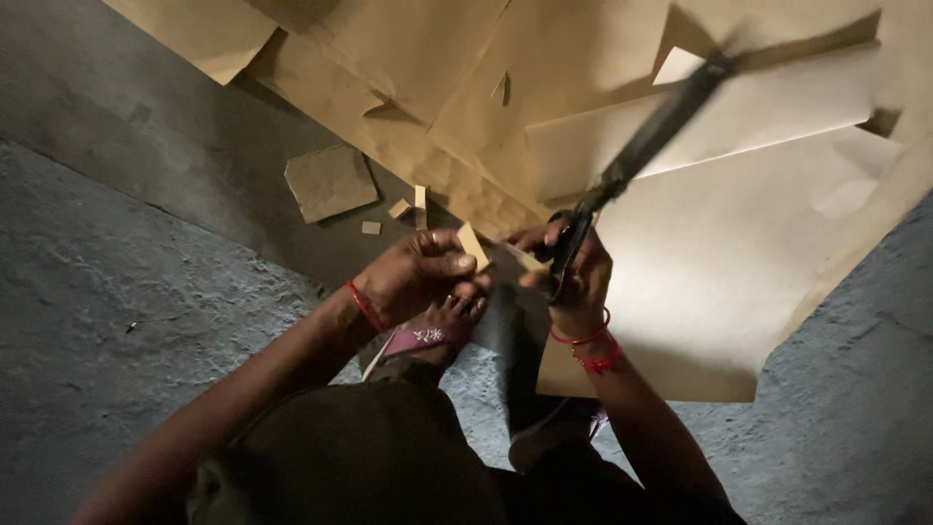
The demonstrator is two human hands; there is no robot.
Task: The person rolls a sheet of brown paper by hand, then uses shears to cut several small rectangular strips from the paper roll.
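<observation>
Below, left hand (418, 272) closed around a paper strip (473, 246), right hand (580, 282) gripping long scissors (641, 146).

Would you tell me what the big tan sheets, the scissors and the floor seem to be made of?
The tan sheets look like matte brown paper or thin card: they crease and curl at the edges. The scissors in the right hand seem dark metal, though blurred. The floor looks like rough grey concrete, pitted and uneven.
</observation>
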